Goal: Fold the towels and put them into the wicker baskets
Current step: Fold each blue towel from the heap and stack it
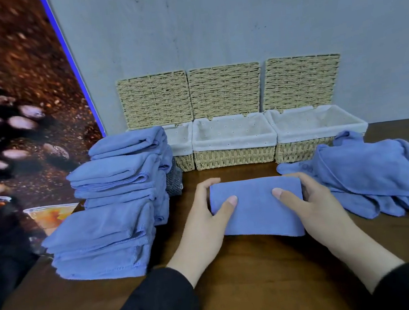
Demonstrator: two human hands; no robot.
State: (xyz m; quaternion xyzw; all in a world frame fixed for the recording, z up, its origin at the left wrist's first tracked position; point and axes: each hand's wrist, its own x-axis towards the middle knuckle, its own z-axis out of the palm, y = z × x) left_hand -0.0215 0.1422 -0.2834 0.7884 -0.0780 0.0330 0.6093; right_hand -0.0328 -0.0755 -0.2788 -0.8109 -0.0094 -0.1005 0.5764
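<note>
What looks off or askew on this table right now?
Nothing is damaged or spilled. The folded stack at left leans unevenly and hides part of the left basket. Unfolded towels lie crumpled at right. Both visible basket interiors are bare.

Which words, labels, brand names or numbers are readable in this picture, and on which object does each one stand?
None: no text can be read anywhere.
The folded towel held by the left hand and right hand: plain, no label showing.
The wicker baskets and their liners: no tags or print.
The poster at left: only blurred images, no words.
</note>
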